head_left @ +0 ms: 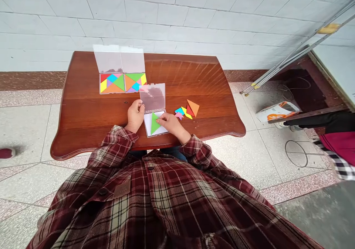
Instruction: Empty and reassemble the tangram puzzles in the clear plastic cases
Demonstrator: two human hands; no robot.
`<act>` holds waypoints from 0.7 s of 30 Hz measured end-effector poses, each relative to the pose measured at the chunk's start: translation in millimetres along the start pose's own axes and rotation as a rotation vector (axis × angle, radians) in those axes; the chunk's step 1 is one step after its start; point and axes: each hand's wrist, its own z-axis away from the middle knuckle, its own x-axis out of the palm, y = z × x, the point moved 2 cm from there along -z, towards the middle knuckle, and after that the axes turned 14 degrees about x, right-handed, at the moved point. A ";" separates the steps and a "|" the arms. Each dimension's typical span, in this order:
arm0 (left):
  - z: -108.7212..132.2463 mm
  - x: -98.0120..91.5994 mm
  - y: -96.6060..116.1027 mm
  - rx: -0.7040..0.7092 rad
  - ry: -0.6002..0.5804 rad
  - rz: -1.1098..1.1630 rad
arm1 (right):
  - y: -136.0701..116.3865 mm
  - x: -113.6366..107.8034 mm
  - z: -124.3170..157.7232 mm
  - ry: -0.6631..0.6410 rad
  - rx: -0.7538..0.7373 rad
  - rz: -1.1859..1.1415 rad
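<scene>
A green tangram triangle [154, 123] lies on the white card base of an open clear plastic case [153, 108], near the desk's front edge and about midway along it. The fingertips of the right hand [172, 125] are pinched together on the triangle's right side, gripping it against the card. The left hand [135, 116] is curled closed around the case's left edge, with the raised lid standing behind. Just right of the case lie loose tangram pieces: an orange triangle [193, 107], a red triangle [189, 111], a yellow piece [186, 113], a blue piece [179, 111] and a pink piece [179, 115], touching or overlapping. Toward the desk's back edge, two open cases [120, 82] side by side hold multicoloured pieces fitted into squares. The dark wooden desk [194, 79] stands against a white tiled wall [177, 16].
</scene>
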 end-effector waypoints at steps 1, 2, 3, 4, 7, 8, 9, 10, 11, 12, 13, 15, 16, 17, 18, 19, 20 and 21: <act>-0.3 0.1 -0.3 -0.004 0.001 0.002 | 4.9 -4.0 -1.0 0.020 0.003 -0.064; -0.5 0.1 -1.0 -0.008 0.002 0.004 | 10.4 -7.5 -1.6 0.037 0.016 -0.126; -0.8 0.0 -2.0 -0.011 0.004 0.003 | 16.2 -10.2 -1.8 0.046 0.035 -0.189; -1.0 -0.1 -3.1 -0.010 0.003 0.001 | 21.9 -11.9 -1.6 0.047 0.054 -0.249; -1.4 -1.4 -6.5 0.009 -0.003 -0.014 | 35.9 -11.6 1.6 0.016 0.092 -0.371; -1.6 -2.1 -7.3 0.013 -0.005 -0.019 | 39.0 -10.3 3.2 0.003 0.092 -0.382; -1.6 -2.7 -7.9 0.012 -0.006 -0.024 | 41.2 -8.8 5.0 -0.002 0.087 -0.379; -1.7 -3.3 -8.2 0.007 -0.008 -0.029 | 42.6 -7.4 6.9 0.000 0.079 -0.365; -1.7 -3.8 -8.2 -0.002 -0.009 -0.031 | 43.3 -6.1 8.9 0.010 0.066 -0.345; -1.7 -4.1 -7.9 -0.011 -0.010 -0.029 | 43.4 -5.1 10.9 0.025 0.047 -0.320; -1.7 -4.4 -7.4 -0.019 -0.014 -0.025 | 43.2 -4.3 12.8 0.043 0.024 -0.291; -1.5 -4.8 -6.0 -0.030 -0.023 -0.018 | 42.4 -3.0 16.4 0.071 -0.024 -0.233; -1.4 -5.0 -5.2 -0.033 -0.028 -0.020 | 42.3 -2.3 17.8 0.075 -0.046 -0.209; -1.2 -5.3 -4.5 -0.036 -0.034 -0.025 | 42.5 -1.7 19.0 0.076 -0.062 -0.191; -0.9 -5.6 -3.9 -0.038 -0.040 -0.032 | 42.9 -1.0 19.8 0.072 -0.071 -0.180; -0.6 -5.9 -3.5 -0.037 -0.045 -0.038 | 43.7 -0.4 20.2 0.064 -0.077 -0.175; -0.3 -6.2 -3.2 -0.034 -0.048 -0.042 | 44.4 0.2 20.5 0.054 -0.081 -0.175; 0.0 -6.4 -3.1 -0.031 -0.050 -0.045 | 45.2 0.6 20.6 0.046 -0.082 -0.180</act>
